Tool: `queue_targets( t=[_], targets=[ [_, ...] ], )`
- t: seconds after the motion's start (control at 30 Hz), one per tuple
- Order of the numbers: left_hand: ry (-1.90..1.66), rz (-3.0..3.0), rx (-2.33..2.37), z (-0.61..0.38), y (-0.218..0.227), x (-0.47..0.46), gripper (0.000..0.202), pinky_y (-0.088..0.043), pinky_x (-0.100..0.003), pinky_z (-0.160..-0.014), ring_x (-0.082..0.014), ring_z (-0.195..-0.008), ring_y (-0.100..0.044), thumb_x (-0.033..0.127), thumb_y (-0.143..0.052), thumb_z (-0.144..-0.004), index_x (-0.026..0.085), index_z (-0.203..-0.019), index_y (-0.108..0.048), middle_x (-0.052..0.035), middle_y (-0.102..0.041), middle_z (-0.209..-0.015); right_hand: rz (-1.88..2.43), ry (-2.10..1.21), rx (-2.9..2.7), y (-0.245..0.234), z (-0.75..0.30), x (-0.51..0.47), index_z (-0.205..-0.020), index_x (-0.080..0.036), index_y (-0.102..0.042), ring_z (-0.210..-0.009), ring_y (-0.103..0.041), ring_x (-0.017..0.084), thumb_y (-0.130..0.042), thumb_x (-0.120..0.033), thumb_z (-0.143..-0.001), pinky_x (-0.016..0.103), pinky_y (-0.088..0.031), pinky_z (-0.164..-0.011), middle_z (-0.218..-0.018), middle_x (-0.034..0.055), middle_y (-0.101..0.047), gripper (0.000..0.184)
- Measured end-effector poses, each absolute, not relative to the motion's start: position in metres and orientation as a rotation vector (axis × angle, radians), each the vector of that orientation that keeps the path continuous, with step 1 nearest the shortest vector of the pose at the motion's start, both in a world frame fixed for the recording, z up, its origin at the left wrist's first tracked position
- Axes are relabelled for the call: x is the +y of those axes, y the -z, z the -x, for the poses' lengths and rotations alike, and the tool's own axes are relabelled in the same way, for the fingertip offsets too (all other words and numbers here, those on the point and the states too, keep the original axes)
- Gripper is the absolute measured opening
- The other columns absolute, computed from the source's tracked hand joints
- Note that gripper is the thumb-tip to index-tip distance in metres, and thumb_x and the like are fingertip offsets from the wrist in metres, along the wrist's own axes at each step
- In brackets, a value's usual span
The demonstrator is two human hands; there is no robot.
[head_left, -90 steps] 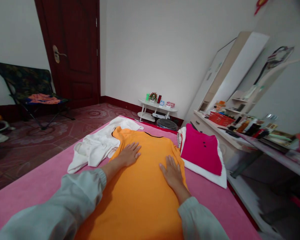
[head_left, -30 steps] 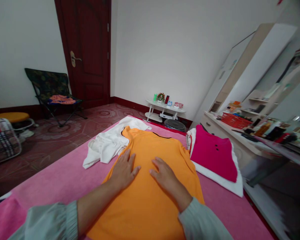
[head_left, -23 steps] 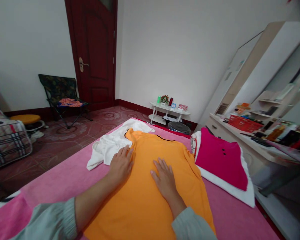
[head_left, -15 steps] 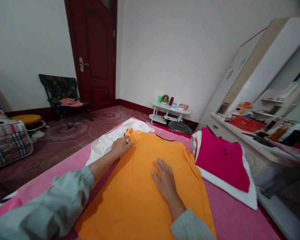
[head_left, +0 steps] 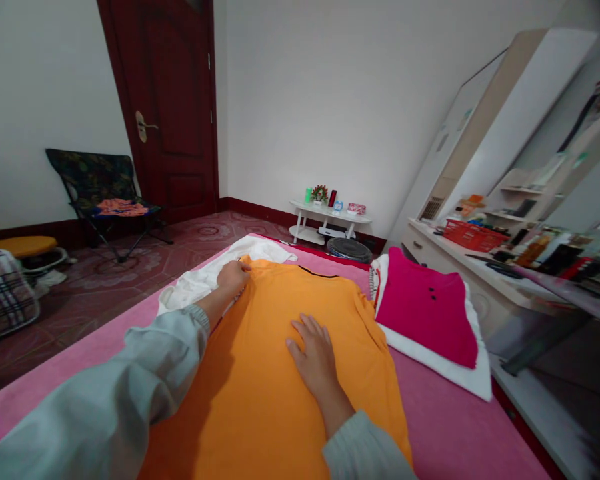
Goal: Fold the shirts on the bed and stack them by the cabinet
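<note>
An orange shirt (head_left: 265, 373) lies spread on the pink bedding, its dark-trimmed neckline at the far end. At its far left shoulder, my left hand (head_left: 234, 275) has its fingers closed on the edge of the fabric; the fingertips are partly hidden. My right hand (head_left: 314, 357) rests flat on the middle of the shirt with fingers spread. Just beyond and left of my left hand is a rumpled white garment (head_left: 193, 287). To the right lies a stack of folded clothes with a magenta garment (head_left: 425, 310) on top.
Pink bedding (head_left: 460, 433) stretches under the clothes. Along the right stands a dresser (head_left: 480, 267) with a red basket (head_left: 473, 233) and bottles. A small white table (head_left: 325, 213) is by the far wall. Near the door (head_left: 175, 113) stands a folding chair (head_left: 93, 173).
My left hand has moved slightly farther toward the shirt's far left corner and closed on the edge. My right hand stays flat on the shirt. The view has turned slightly to the right.
</note>
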State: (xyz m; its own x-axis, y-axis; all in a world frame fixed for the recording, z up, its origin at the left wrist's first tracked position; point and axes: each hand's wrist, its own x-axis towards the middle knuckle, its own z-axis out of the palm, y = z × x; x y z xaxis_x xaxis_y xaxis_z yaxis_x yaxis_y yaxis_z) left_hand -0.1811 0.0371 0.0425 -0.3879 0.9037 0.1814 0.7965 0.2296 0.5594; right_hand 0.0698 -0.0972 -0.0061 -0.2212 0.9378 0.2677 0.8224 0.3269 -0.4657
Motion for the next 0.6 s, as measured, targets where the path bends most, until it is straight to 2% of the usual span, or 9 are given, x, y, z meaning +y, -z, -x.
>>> queue_targets(
  t=[0.07,0.17,0.27,0.33,0.4,0.5,0.6],
  targets=[
    [-0.955,-1.711,2.279,0.168,-0.056,0.040,0.035,-0.049,-0.032,-0.084,-0.0247,-0.099,-0.064,0.017,-0.056,-0.075,0.020,-0.106,-0.072,-0.0079,-0.072,-0.103,1.525,-0.314,-2.089,0.008,-0.070,-0.097,-0.125,-0.022,-0.059,-0.136,-0.036,0.026,-0.052,-0.031,-0.087,0.049,-0.019,-0.114,-0.144,0.0079,-0.046,0.040],
    [-1.028,-1.970,2.051,0.131,-0.074,0.040,0.037,-0.046,-0.027,-0.091,-0.0190,-0.101,-0.062,0.018,-0.053,-0.079,0.021,-0.112,-0.069,-0.0039,-0.070,-0.110,1.505,-0.327,-2.022,0.013,-0.072,-0.093,-0.129,-0.016,-0.055,-0.135,-0.038,0.026,-0.052,-0.029,-0.084,0.046,-0.022,-0.114,-0.142,0.0109,-0.048,0.046],
    [-0.926,-2.257,1.656,0.094,-0.077,0.028,0.050,-0.046,-0.025,-0.092,-0.0169,-0.101,-0.062,0.021,-0.064,-0.073,0.024,-0.123,-0.063,-0.0006,-0.068,-0.114,1.503,-0.380,-1.849,0.019,-0.075,-0.087,-0.136,-0.009,-0.045,-0.131,-0.043,0.026,-0.051,-0.029,-0.082,0.041,-0.031,-0.111,-0.140,0.0157,-0.048,0.058],
    [-0.783,-2.387,1.396,0.084,-0.071,0.011,0.062,-0.046,-0.027,-0.093,-0.0197,-0.105,-0.060,0.028,-0.068,-0.071,0.020,-0.131,-0.056,-0.0053,-0.064,-0.122,1.473,-0.441,-1.738,0.022,-0.078,-0.084,-0.139,-0.009,-0.039,-0.128,-0.046,0.024,-0.048,-0.030,-0.082,0.038,-0.035,-0.109,-0.140,0.0166,-0.047,0.062],
    [-0.668,-2.378,1.373,0.090,-0.061,-0.010,0.063,-0.047,-0.029,-0.090,-0.0212,-0.103,-0.061,0.031,-0.066,-0.074,0.015,-0.133,-0.053,-0.0109,-0.062,-0.124,1.428,-0.489,-1.676,0.023,-0.080,-0.083,-0.139,-0.010,-0.038,-0.126,-0.048,0.023,-0.047,-0.029,-0.081,0.037,-0.037,-0.107,-0.138,0.0164,-0.049,0.062],
    [-0.538,-2.271,1.635,0.123,-0.047,-0.045,0.057,-0.048,-0.027,-0.080,-0.0209,-0.091,-0.064,0.034,-0.064,-0.074,0.016,-0.128,-0.056,-0.0096,-0.067,-0.109,1.400,-0.499,-1.663,0.022,-0.081,-0.084,-0.136,-0.012,-0.042,-0.122,-0.051,0.023,-0.048,-0.027,-0.080,0.038,-0.039,-0.106,-0.133,0.0155,-0.053,0.059],
    [-0.377,-2.208,1.737,0.160,-0.042,-0.083,0.047,-0.044,-0.026,-0.069,-0.0203,-0.081,-0.063,0.044,-0.066,-0.071,0.021,-0.112,-0.063,-0.0039,-0.069,-0.090,1.413,-0.457,-1.690,0.020,-0.079,-0.085,-0.132,-0.012,-0.047,-0.122,-0.051,0.024,-0.048,-0.025,-0.079,0.038,-0.039,-0.106,-0.131,0.0150,-0.054,0.055]
  ],
)
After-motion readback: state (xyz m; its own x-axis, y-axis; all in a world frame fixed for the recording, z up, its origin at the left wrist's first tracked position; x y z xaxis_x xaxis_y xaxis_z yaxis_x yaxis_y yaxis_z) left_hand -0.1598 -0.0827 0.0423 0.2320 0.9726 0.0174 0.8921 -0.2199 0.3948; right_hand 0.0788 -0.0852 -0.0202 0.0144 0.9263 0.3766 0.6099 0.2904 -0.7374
